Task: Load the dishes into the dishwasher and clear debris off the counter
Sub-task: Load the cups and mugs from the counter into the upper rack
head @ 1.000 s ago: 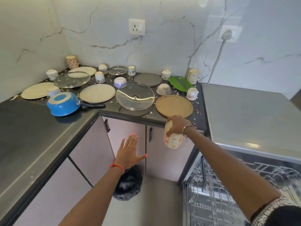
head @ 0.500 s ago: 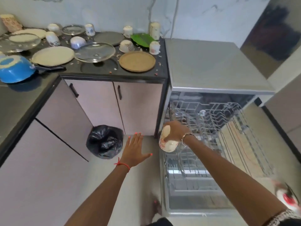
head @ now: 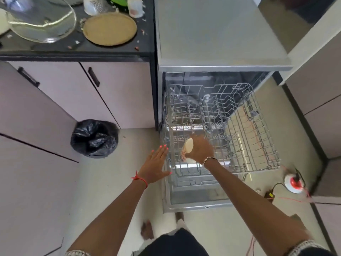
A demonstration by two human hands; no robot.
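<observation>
Step in hand: loading. Dishwasher (head: pixel 212 34) open, wire rack (head: pixel 239 117) pulled out over floor. Counter (head: pixel 73 50) holds brown plate (head: pixel 109 28), glass lid (head: pixel 40 19) and scattered debris, so task judged far from done. Left hand (head: pixel 156 163) flat, fingers straight, holding nothing, beside rack's left edge. Right hand (head: pixel 200 149) wraps cup (head: pixel 187 148) from above, over rack's front-left part. Cup: cream, red pattern on side, tilted, base showing. Next move likely calls for lowering it mouth-down between tines, then letting go.
</observation>
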